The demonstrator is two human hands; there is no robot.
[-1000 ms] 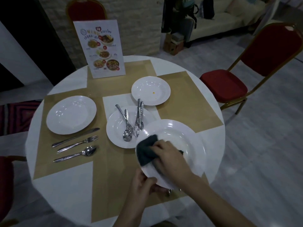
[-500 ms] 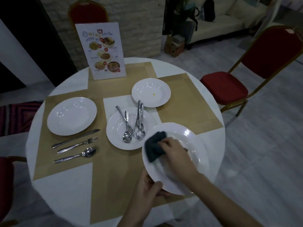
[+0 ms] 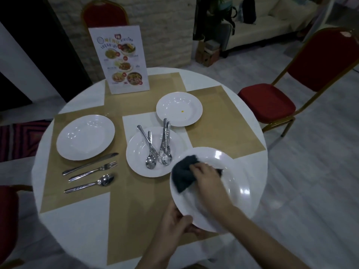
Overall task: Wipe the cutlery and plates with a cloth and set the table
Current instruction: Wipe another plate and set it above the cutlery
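My left hand [image 3: 174, 222] grips the near rim of a large white plate [image 3: 237, 183], held tilted above the table's near right side. On that plate's upper left part my right hand [image 3: 208, 178] presses a dark cloth [image 3: 183, 174], fingers curled over it. A middle plate [image 3: 138, 152] carries several spoons and other cutlery [image 3: 158, 147]. At the left stands a clean plate [image 3: 85, 136], with a knife [image 3: 90, 163], a fork [image 3: 93, 171] and a spoon [image 3: 90, 183] laid in front of it. The far plate [image 3: 179, 109] has a small yellow speck.
The round white table [image 3: 73, 226] has tan paper mats [image 3: 223, 121]. A menu stand [image 3: 120, 59] is upright at the far edge. Red chairs stand at the right [image 3: 272, 101], behind the menu [image 3: 104, 14] and at the near left [image 3: 7, 214].
The held plate has shifted a little to the right and away from the cutlery plate. My right hand and the cloth slid from the plate's left rim toward its upper part.
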